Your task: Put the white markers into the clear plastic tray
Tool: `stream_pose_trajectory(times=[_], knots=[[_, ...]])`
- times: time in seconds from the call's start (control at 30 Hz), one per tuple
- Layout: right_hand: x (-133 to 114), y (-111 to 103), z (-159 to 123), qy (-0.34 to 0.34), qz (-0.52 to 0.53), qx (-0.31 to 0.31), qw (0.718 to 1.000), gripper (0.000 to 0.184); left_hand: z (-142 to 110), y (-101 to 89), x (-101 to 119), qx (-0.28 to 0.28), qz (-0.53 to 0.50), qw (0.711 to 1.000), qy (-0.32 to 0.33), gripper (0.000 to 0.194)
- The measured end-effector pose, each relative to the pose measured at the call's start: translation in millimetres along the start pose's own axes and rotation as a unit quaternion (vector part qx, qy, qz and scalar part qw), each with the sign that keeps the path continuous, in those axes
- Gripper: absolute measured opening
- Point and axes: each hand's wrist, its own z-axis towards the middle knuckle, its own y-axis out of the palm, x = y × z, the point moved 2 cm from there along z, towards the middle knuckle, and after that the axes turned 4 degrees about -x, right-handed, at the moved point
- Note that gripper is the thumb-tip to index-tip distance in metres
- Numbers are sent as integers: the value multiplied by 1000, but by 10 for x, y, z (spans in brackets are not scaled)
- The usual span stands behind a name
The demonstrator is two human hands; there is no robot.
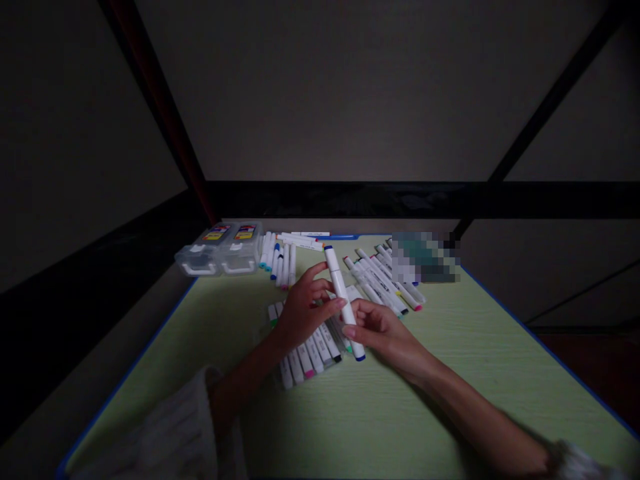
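Left hand [305, 303] and right hand [383, 333] both pinch a long white blue-ended marker [340, 284], tilted above the pale-green tabletop [390, 427]!

Loose pale sleeves [165, 427], bare fingers [369, 309]

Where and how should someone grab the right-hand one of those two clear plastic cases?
Probably by its white, U-shaped handle, coming from the near side: the handle sits on the near end of the boxy clear plastic case, facing the person.
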Motion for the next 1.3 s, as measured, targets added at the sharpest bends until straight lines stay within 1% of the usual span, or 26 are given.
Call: stream_pose_trajectory(times=[0.2, 0.4, 0.63, 0.9, 1.07, 1.3], knots=[[1, 2, -8, 11, -10, 1, 1000, 35, -12, 23, 28, 4, -22, 999, -28, 56], [5, -9, 3, 8, -18, 2, 1000, 36, -20, 32, 57, 17, -55, 998, -38, 52], [5, -12, 7, 6, -14, 6, 1000, 37, -22, 35, 65, 12, -77, 996, -42, 53], [-3, 2, -2, 21, 1, -7, 1000, 34, -13, 25, 33, 12, -87, 996, -34, 53], [-4, -6, 8, 25, 4, 0, 1000, 35, -27, 26, 87, 22, -96, 994, -55, 53], [-17, -11, 3, 27, 9, 1, 1000, 34, -26, 31, 95, -4, -110, 993, -48, 52]])
